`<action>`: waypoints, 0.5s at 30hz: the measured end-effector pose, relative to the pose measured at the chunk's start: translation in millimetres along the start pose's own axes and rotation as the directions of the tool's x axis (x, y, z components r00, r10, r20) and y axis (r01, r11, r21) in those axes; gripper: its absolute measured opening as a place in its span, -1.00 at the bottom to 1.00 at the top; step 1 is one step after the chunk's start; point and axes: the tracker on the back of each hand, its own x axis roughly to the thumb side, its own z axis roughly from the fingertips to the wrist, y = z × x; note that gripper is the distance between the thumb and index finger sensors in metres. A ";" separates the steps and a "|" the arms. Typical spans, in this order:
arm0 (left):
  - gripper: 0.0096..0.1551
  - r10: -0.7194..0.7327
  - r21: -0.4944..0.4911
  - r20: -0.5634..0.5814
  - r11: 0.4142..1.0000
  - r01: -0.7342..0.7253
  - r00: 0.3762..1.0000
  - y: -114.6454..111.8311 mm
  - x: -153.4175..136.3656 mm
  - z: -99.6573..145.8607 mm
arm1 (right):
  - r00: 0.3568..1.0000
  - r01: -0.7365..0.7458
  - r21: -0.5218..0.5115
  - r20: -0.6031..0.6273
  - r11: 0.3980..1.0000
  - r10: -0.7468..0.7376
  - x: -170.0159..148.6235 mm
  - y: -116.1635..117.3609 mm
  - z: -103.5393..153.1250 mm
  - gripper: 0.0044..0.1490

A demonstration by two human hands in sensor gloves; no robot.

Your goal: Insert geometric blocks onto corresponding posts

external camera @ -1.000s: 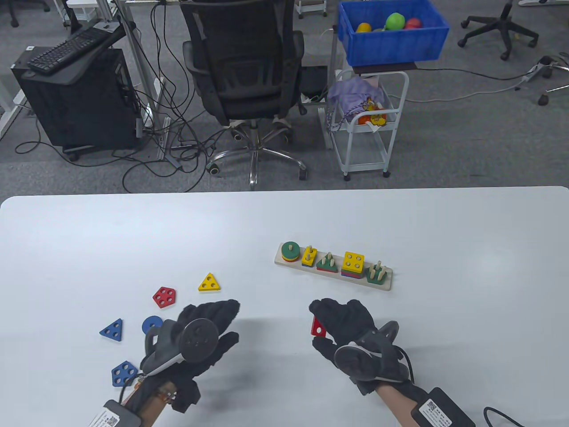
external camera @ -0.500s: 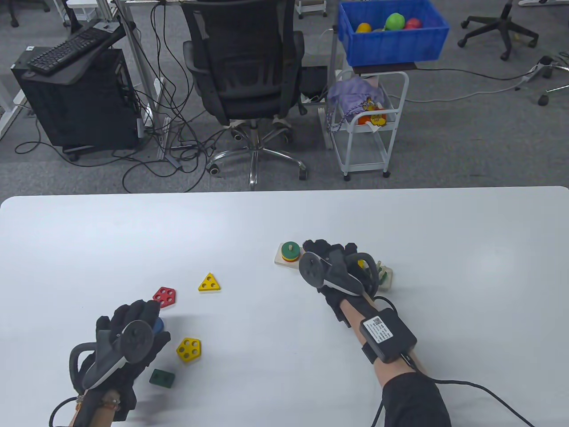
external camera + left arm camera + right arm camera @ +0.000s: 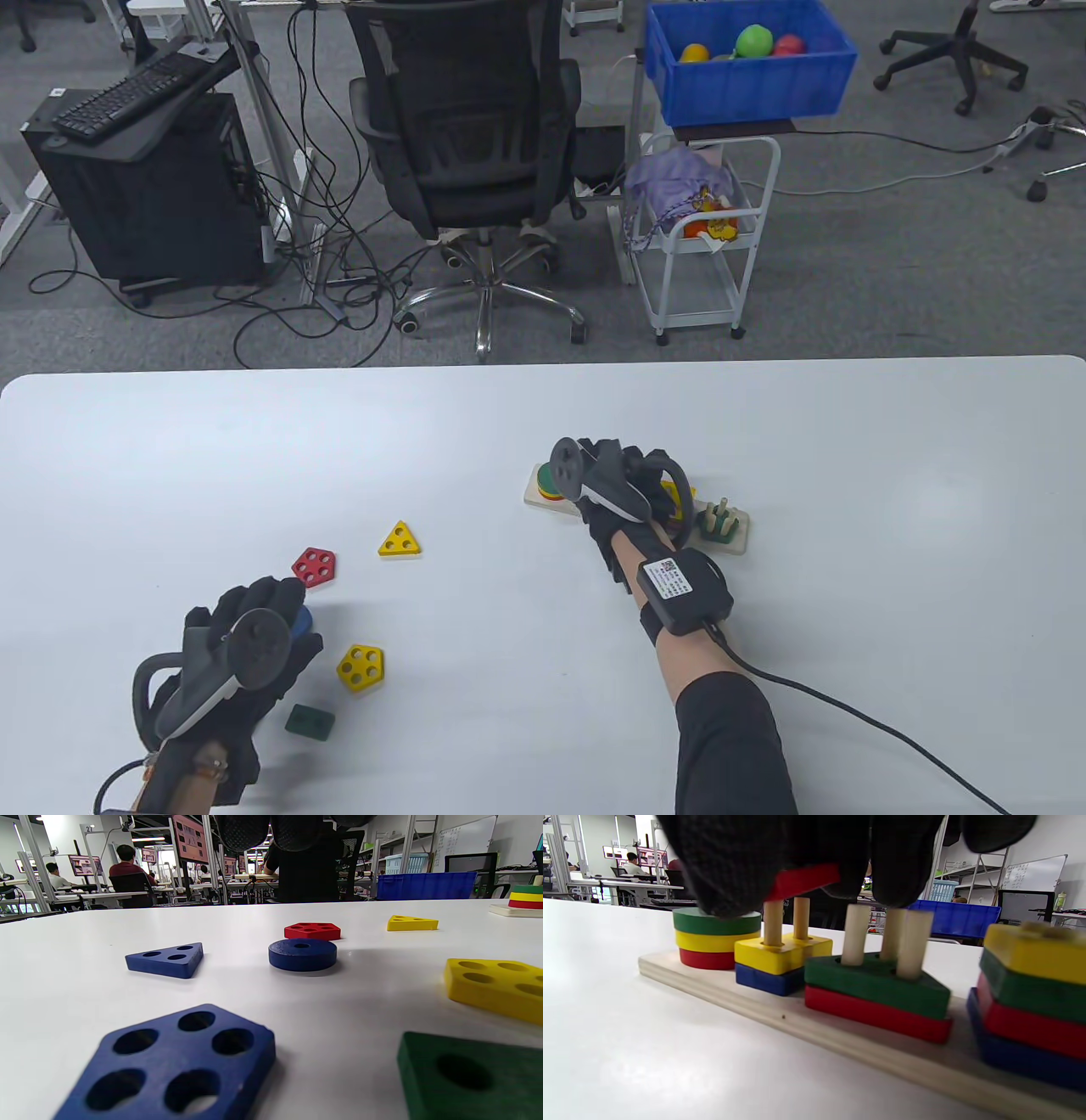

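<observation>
My right hand (image 3: 612, 477) is over the wooden post board (image 3: 536, 499) and pinches a red two-hole block (image 3: 802, 880) at the tops of the two posts (image 3: 774, 923). A yellow block (image 3: 782, 952) on a blue one sits lower on those posts. My left hand (image 3: 254, 624) rests on the table, holding nothing, its fingers above the blue ring (image 3: 302, 953). Loose blocks lie around it: a blue triangle (image 3: 165, 960), a blue pentagon (image 3: 178, 1065), a red pentagon (image 3: 314, 566), a yellow triangle (image 3: 399, 540), a yellow pentagon (image 3: 361, 667) and a green block (image 3: 310, 722).
On the board a ring stack topped in green (image 3: 717, 923) stands left of the two posts, a green triangle (image 3: 878, 982) on a red one to their right, then a square stack (image 3: 1031, 963) and a green pentagon (image 3: 718, 525). An office chair (image 3: 467, 127) stands beyond the table's far edge.
My right hand carried the red block from the table's front to the board, then shifted a little left over the two posts. My left hand drew back left, uncovering the yellow pentagon and green block.
</observation>
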 end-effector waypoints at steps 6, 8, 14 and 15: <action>-0.13 -0.006 -0.012 0.006 1.000 0.006 1.000 -2.1 1.7 -0.3 | 1.000 0.013 0.024 0.007 1.000 -0.014 -1.3 8.5 0.5 -0.10; -0.13 -0.005 -0.011 0.007 1.000 0.005 1.000 -1.9 1.9 0.1 | 1.000 0.011 0.028 0.016 1.000 -0.011 -2.0 8.5 2.1 -0.07; -0.14 -0.007 -0.006 0.023 1.000 0.007 1.000 -2.9 5.3 0.6 | 0.999 0.004 -0.014 0.045 1.000 -0.003 -11.2 -3.7 17.6 -0.07; -0.14 -0.008 -0.007 0.025 1.000 0.009 1.000 -3.1 6.0 0.9 | 0.999 0.002 -0.023 0.048 1.000 -0.001 -12.5 -5.7 20.3 -0.07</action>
